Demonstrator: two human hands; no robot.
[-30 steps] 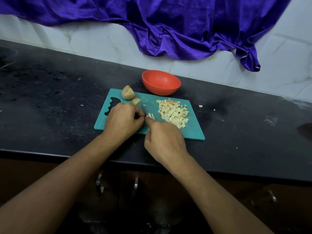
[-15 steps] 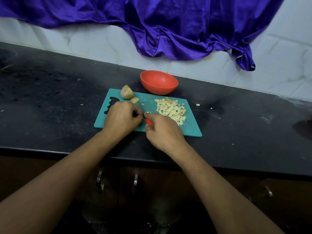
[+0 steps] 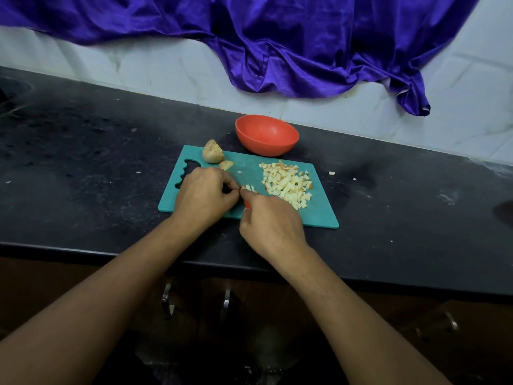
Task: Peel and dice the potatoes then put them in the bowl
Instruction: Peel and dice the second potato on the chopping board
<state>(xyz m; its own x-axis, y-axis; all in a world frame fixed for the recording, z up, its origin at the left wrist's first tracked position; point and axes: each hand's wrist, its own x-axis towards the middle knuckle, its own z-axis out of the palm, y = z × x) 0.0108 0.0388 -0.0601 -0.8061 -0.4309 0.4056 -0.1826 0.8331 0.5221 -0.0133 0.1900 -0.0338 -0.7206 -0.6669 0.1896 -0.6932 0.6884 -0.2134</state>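
Note:
A teal cutting board [image 3: 319,215] lies on the black counter. A pile of diced potato [image 3: 287,183] sits on its right half. A potato chunk with skin [image 3: 212,155] and a smaller piece [image 3: 226,164] rest at the board's far left corner. My left hand [image 3: 205,194] is curled on the board, pinching down on a potato piece hidden under its fingers. My right hand [image 3: 270,225] grips a knife with an orange handle [image 3: 246,204]; the blade is mostly hidden. A few fresh cubes [image 3: 249,188] lie between my hands. The orange bowl [image 3: 266,136] stands empty behind the board.
A purple cloth [image 3: 277,43] hangs down the white tiled wall behind the bowl. Stray potato bits [image 3: 331,173] lie on the counter right of the board. Cabinet handles [image 3: 226,301] show below the counter edge.
My right hand has shifted slightly with the knife, and a few more cut cubes show between my hands. The left hand stays curled on the board.

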